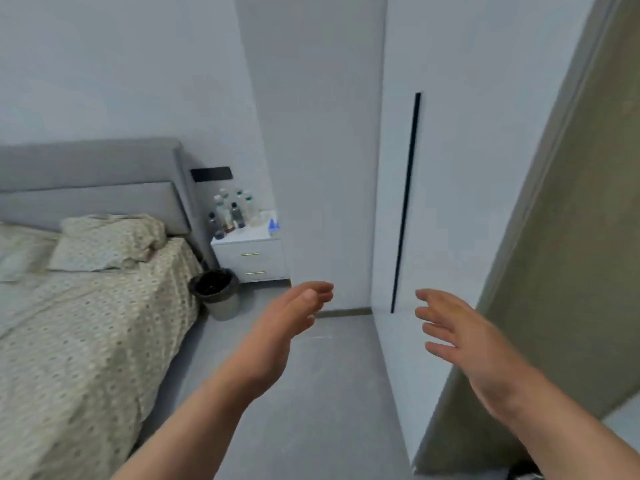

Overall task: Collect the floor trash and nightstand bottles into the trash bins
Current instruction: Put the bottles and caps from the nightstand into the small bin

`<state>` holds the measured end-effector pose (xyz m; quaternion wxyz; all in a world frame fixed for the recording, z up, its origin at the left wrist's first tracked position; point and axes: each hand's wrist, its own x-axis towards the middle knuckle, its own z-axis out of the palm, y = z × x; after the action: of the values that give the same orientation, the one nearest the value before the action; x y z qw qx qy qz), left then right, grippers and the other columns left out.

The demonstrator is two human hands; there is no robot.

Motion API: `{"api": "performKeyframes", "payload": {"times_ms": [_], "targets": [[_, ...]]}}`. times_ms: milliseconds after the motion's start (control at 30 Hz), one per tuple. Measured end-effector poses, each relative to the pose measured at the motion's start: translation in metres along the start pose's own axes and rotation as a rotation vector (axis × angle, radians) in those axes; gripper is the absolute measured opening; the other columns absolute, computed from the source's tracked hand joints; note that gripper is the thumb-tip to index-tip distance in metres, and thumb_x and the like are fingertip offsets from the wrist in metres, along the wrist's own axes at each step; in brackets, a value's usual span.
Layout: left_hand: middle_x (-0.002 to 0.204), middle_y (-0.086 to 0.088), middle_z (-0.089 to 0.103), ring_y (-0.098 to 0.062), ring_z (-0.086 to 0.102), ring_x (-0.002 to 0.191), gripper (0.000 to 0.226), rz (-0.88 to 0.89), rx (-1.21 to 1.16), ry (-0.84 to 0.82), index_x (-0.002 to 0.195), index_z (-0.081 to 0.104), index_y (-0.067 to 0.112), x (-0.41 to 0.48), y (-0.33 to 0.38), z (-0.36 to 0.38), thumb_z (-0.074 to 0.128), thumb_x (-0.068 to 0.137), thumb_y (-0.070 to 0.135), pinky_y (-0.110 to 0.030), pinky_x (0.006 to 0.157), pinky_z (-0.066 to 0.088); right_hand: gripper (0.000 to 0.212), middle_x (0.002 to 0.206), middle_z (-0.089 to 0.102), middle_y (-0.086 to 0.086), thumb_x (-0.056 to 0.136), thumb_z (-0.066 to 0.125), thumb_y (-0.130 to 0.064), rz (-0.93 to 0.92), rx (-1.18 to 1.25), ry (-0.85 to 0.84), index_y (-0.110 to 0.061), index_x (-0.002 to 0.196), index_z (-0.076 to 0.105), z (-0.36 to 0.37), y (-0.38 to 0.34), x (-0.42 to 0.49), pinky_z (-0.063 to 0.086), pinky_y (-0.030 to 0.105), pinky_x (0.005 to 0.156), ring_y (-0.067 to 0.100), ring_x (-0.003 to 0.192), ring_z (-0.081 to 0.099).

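Note:
Several plastic bottles (232,211) stand clustered on a white nightstand (250,259) in the far corner beside the bed. A grey trash bin (217,293) with a dark liner stands on the floor in front of the nightstand, against the bed's corner. My left hand (289,315) is stretched forward over the floor, fingers straight, holding nothing. My right hand (457,336) reaches out beside it with fingers spread and empty. Both hands are well short of the bin and the bottles.
A bed (86,323) with patterned bedding and a grey headboard fills the left. A white wardrobe (446,202) with a long black handle lines the right, and a brown door (581,271) sits beyond it. Grey floor (311,393) runs between bed and wardrobe.

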<state>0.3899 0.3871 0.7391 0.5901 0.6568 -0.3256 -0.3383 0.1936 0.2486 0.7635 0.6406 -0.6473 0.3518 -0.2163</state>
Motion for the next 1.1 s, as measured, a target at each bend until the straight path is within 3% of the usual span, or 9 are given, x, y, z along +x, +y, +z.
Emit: {"api": "performKeyframes", "payload": {"times_ms": [167, 333, 400, 467, 567, 667, 767, 833, 1100], "targets": [[0.102, 0.02, 0.072, -0.01, 0.053, 0.123, 0.03, -0.032, 0.0, 0.216, 0.101, 0.067, 0.034, -0.047, -0.005, -0.135, 0.043, 0.086, 0.046, -0.022, 0.083, 0.045, 0.02, 0.12, 0.058, -0.015, 0.095, 0.046, -0.04, -0.058, -0.045, -0.188, -0.04, 0.11, 0.059, 0.118, -0.022, 0.01, 0.04, 0.038, 0.105, 0.008, 0.116, 0.053], [0.121, 0.008, 0.066, -0.008, 0.054, 0.121, 0.048, 0.063, -0.001, 0.368, 0.107, 0.068, 0.039, -0.105, -0.013, -0.208, 0.052, 0.068, 0.062, -0.034, 0.101, 0.04, 0.02, 0.122, 0.062, -0.008, 0.094, 0.049, -0.035, -0.04, -0.075, -0.32, -0.04, 0.105, 0.064, 0.204, -0.022, 0.026, 0.043, 0.039, 0.102, 0.011, 0.116, 0.055], [0.123, 0.006, 0.065, -0.009, 0.054, 0.121, 0.05, 0.068, -0.045, 0.43, 0.109, 0.068, 0.037, -0.114, -0.02, -0.231, 0.053, 0.069, 0.062, -0.037, 0.104, 0.039, 0.019, 0.124, 0.061, -0.007, 0.086, 0.056, -0.048, -0.015, -0.074, -0.372, -0.043, 0.101, 0.066, 0.232, -0.025, 0.033, 0.044, 0.037, 0.099, 0.011, 0.115, 0.056], [0.122, 0.006, 0.066, -0.008, 0.055, 0.12, 0.052, 0.055, -0.085, 0.476, 0.109, 0.068, 0.036, -0.111, -0.028, -0.253, 0.054, 0.067, 0.063, -0.037, 0.104, 0.039, 0.061, 0.121, 0.062, -0.009, 0.05, 0.068, -0.079, -0.025, -0.075, -0.427, -0.044, 0.1, 0.067, 0.253, -0.027, 0.045, 0.046, 0.032, 0.092, 0.01, 0.114, 0.056], [0.123, 0.009, 0.065, -0.005, 0.055, 0.12, 0.07, 0.045, -0.121, 0.501, 0.112, 0.067, 0.035, -0.096, -0.041, -0.278, 0.062, 0.056, 0.076, -0.033, 0.1, 0.04, 0.105, 0.118, 0.061, -0.009, 0.01, 0.064, -0.089, -0.033, -0.127, -0.451, -0.04, 0.103, 0.063, 0.275, -0.025, 0.074, 0.045, 0.029, 0.088, 0.008, 0.114, 0.054], [0.12, 0.013, 0.067, -0.004, 0.057, 0.118, 0.085, 0.014, -0.143, 0.537, 0.11, 0.068, 0.035, -0.06, -0.055, -0.306, 0.067, 0.04, 0.083, -0.028, 0.093, 0.042, 0.088, 0.121, 0.059, -0.008, 0.03, 0.066, -0.086, -0.035, -0.141, -0.475, -0.042, 0.105, 0.059, 0.292, -0.028, 0.112, 0.045, 0.028, 0.089, 0.007, 0.115, 0.053], [0.114, 0.018, 0.069, 0.0, 0.057, 0.115, 0.085, -0.021, -0.167, 0.534, 0.111, 0.066, 0.032, -0.01, -0.059, -0.331, 0.072, 0.038, 0.076, -0.027, 0.095, 0.043, 0.014, 0.128, 0.057, -0.002, 0.09, 0.056, -0.039, -0.006, -0.093, -0.432, -0.04, 0.104, 0.057, 0.312, -0.032, 0.165, 0.044, 0.031, 0.095, 0.012, 0.118, 0.052], [0.118, 0.015, 0.067, -0.002, 0.057, 0.117, 0.083, -0.013, -0.152, 0.539, 0.115, 0.064, 0.028, 0.026, -0.056, -0.346, 0.07, 0.045, 0.07, -0.031, 0.102, 0.04, 0.019, 0.127, 0.057, -0.004, 0.096, 0.047, -0.028, -0.03, -0.09, -0.409, -0.04, 0.106, 0.058, 0.323, -0.03, 0.208, 0.043, 0.033, 0.098, 0.012, 0.118, 0.053], [0.125, 0.01, 0.063, -0.004, 0.052, 0.122, 0.06, 0.023, -0.032, 0.604, 0.113, 0.061, 0.034, 0.169, -0.022, -0.428, 0.051, 0.062, 0.064, -0.038, 0.109, 0.037, 0.027, 0.128, 0.057, -0.013, 0.094, 0.045, -0.042, -0.027, -0.166, -0.432, -0.042, 0.118, 0.056, 0.39, -0.075, 0.364, 0.04, 0.042, 0.106, 0.013, 0.117, 0.054]]}}
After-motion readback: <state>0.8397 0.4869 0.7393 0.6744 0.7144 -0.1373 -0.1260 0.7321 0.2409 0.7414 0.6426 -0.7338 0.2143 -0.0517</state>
